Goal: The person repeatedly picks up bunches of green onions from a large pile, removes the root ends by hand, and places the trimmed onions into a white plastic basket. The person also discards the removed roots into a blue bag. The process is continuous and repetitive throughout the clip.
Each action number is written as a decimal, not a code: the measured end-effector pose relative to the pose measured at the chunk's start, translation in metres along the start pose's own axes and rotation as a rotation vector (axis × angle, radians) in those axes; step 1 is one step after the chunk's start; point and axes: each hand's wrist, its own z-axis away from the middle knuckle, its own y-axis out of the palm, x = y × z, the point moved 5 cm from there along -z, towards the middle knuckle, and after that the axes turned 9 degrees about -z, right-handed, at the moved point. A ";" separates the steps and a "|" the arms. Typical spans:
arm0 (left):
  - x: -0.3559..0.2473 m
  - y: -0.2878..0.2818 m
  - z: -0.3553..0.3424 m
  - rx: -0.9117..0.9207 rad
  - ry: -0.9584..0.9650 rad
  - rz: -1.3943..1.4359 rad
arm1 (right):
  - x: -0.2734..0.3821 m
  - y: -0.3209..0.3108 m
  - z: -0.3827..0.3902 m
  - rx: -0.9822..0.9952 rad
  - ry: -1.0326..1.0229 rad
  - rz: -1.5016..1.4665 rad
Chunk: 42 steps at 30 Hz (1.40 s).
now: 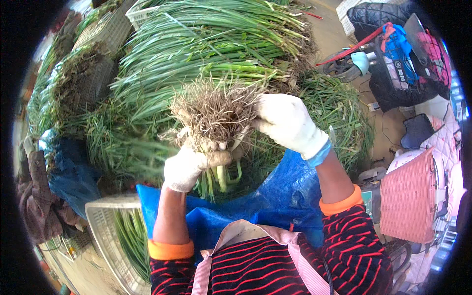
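My left hand (194, 167), in a pale glove, is wrapped round a bunch of green leafy stalks (219, 179), held with its tangled brown roots (211, 110) upward and the green parts hanging below. My right hand (285, 123), in a white glove, has its fingers closed at the right side of the root mass, apparently gripping some roots; the fingertips are partly hidden. A blue plastic sheet (275, 196) lies below both hands. Behind them is a large pile of long green stalks (196, 39) with roots at the right end, over loose green leaves (339, 132).
A white crate with stalks (101, 223) stands at lower left, more stacked crates (98, 34) at upper left. At right are a pink woven basket (403, 196) and scooters with padded covers (373, 14). A dark cloth (42, 187) lies at far left.
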 end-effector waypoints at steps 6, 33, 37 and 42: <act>0.000 0.020 -0.003 0.086 -0.067 0.239 | -0.025 0.003 0.012 -0.176 0.007 0.070; 0.034 -0.027 -0.003 -0.388 -0.037 0.432 | -0.223 0.023 -0.043 -0.329 0.712 0.057; 0.034 -0.031 -0.006 -0.485 0.065 0.056 | -0.330 0.001 -0.009 -0.240 0.881 0.706; 0.014 -0.032 -0.015 -0.467 0.107 0.598 | -0.311 0.010 -0.006 0.024 0.591 0.829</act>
